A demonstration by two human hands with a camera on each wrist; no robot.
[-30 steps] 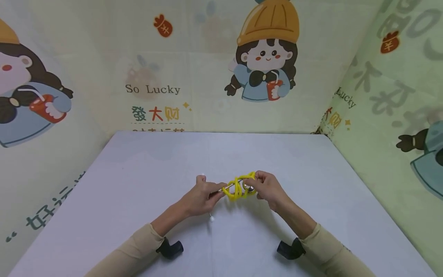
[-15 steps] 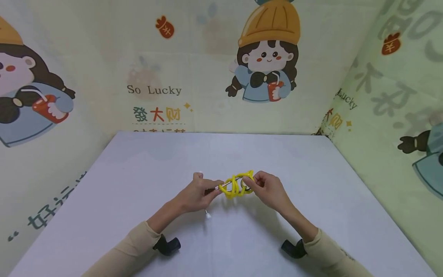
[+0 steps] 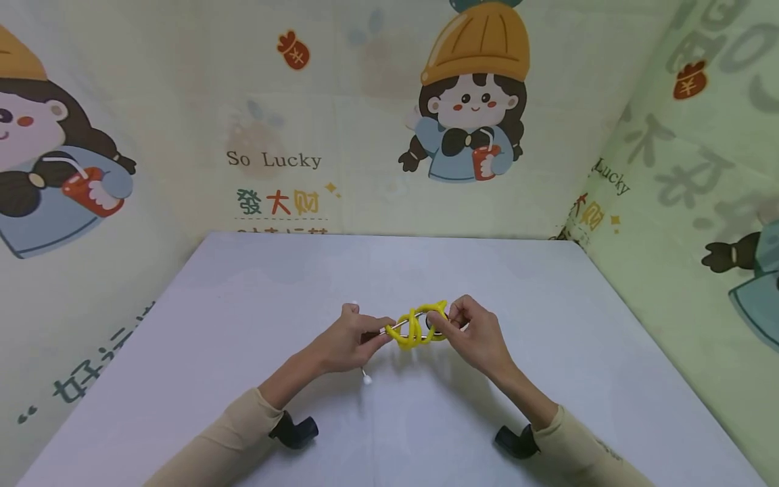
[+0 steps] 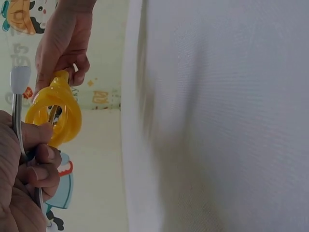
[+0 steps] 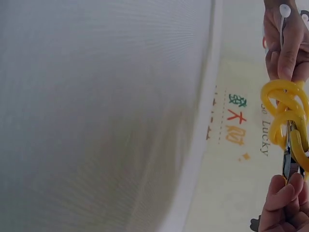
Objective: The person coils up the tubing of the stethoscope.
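A thick yellow cord (image 3: 413,330) loops several times around a slim silver metal piece, held above the table between both hands. My left hand (image 3: 342,343) pinches the metal piece's near end between thumb and fingers. A bent metal rod with a white cap (image 4: 20,79) runs through that hand; a second white tip (image 3: 367,380) hangs below it. My right hand (image 3: 481,335) pinches the other end, thumb over the cord. Between the right fingers and the loops, shiny metal (image 5: 288,162) shows in the right wrist view. The right fingers hide part of that end.
A white-covered table (image 3: 274,284) lies under the hands. Printed cloth walls (image 3: 365,122) rise at its back and sides. Black wrist mounts (image 3: 295,431) stick out from beneath both sleeves.
The left hand and the corded metal piece have shifted slightly left, mostly in the first half second. The right fingers have adjusted a little at their end. Both hands keep their hold.
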